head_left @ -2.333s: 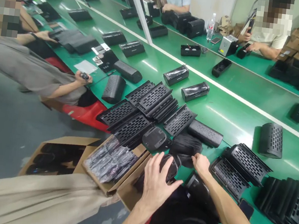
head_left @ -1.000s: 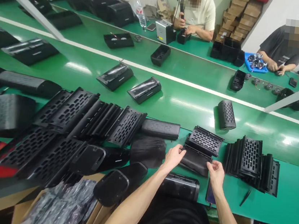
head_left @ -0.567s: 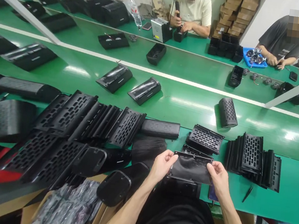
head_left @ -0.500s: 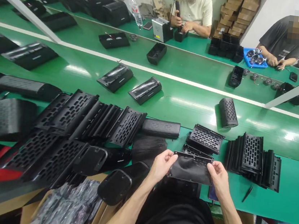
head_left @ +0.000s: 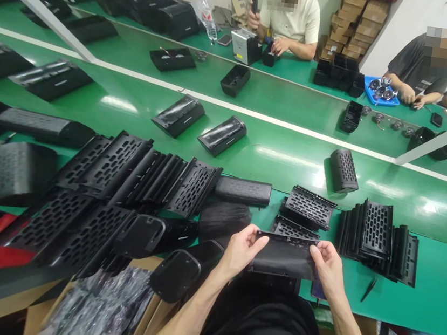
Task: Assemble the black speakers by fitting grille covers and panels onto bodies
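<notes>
Close in front of me is a black speaker grille with dark cloth lying over its face. My left hand pinches its upper left corner, thumb on top of the cloth. At the upper right corner, my right hand grips in the same way. The fingers under the panel are hidden. Just beyond it rest bare slotted grilles, one partly behind the held piece. A heap of black cloth lies to the left of my left hand.
Grille stacks stand at right and left. Speaker housings sit near the front edge, above a carton of plastic-wrapped parts. A pen lies at right. Across the green conveyor, other people work with their hands.
The cloth now covers the slots along the held grille's upper edge and looks smoother. Both hands keep their corner grips. Across the line, a person's hand has lifted a tool higher.
</notes>
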`<control>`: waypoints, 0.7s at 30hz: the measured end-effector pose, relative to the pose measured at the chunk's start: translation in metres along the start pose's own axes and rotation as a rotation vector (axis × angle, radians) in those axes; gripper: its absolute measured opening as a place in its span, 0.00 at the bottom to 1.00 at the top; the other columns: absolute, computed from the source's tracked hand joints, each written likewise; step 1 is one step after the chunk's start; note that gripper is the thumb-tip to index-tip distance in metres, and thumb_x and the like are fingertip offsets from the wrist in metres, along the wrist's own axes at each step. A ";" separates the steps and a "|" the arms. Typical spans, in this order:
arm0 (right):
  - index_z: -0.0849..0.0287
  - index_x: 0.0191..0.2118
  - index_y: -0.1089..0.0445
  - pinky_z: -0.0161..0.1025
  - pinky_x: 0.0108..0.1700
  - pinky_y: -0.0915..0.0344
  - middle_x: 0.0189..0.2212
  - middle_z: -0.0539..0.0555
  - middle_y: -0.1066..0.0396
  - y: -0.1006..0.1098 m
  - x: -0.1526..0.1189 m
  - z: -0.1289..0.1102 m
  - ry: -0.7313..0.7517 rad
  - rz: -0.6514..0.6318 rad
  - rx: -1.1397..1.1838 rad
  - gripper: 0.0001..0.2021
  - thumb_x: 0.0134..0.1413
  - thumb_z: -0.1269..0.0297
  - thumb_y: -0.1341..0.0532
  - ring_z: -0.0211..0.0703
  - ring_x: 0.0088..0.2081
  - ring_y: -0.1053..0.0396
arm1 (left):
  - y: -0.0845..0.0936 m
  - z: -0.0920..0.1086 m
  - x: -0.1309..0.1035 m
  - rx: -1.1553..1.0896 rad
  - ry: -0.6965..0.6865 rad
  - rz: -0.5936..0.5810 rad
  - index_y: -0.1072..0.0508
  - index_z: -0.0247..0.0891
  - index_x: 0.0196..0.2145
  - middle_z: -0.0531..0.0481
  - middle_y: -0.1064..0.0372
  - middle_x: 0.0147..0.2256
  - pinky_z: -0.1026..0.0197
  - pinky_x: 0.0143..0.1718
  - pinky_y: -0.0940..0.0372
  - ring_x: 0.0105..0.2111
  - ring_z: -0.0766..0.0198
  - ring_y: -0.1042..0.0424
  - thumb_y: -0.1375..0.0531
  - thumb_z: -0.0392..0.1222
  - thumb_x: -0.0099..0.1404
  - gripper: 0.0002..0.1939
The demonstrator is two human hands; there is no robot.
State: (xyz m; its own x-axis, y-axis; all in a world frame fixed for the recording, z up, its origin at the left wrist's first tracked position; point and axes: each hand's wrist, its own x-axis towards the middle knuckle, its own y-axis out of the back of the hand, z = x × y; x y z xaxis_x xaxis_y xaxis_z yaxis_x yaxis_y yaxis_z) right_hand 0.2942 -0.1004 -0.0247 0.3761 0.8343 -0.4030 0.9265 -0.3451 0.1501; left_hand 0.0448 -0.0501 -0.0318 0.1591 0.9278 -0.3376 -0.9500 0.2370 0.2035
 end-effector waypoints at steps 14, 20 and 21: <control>0.55 0.37 0.26 0.37 0.27 0.43 0.21 0.46 0.36 0.002 -0.002 -0.005 -0.010 -0.018 0.003 0.24 0.50 0.38 0.31 0.38 0.23 0.42 | 0.003 -0.006 0.003 -0.287 0.079 -0.095 0.27 0.38 0.39 0.54 0.33 0.29 0.66 0.30 0.39 0.28 0.67 0.35 0.36 0.54 0.63 0.16; 0.54 0.39 0.27 0.41 0.39 0.31 0.31 0.51 0.27 0.001 -0.002 -0.008 0.004 -0.042 0.040 0.27 0.39 0.40 0.25 0.45 0.33 0.31 | 0.004 0.000 0.002 -0.253 0.095 -0.060 0.26 0.39 0.37 0.55 0.33 0.28 0.67 0.26 0.40 0.24 0.68 0.37 0.38 0.56 0.64 0.17; 0.54 0.39 0.26 0.42 0.40 0.31 0.32 0.52 0.26 0.000 -0.002 -0.008 0.003 -0.048 0.041 0.27 0.39 0.40 0.25 0.46 0.35 0.30 | 0.004 -0.001 0.002 -0.258 0.097 -0.070 0.26 0.39 0.38 0.55 0.33 0.28 0.67 0.25 0.41 0.24 0.68 0.37 0.38 0.57 0.64 0.17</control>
State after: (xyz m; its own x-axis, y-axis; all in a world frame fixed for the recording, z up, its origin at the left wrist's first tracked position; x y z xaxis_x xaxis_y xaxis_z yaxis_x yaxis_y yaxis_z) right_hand 0.2937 -0.0987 -0.0167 0.3312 0.8516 -0.4064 0.9422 -0.3218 0.0935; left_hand 0.0407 -0.0474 -0.0321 0.2124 0.8767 -0.4316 -0.9765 0.2070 -0.0600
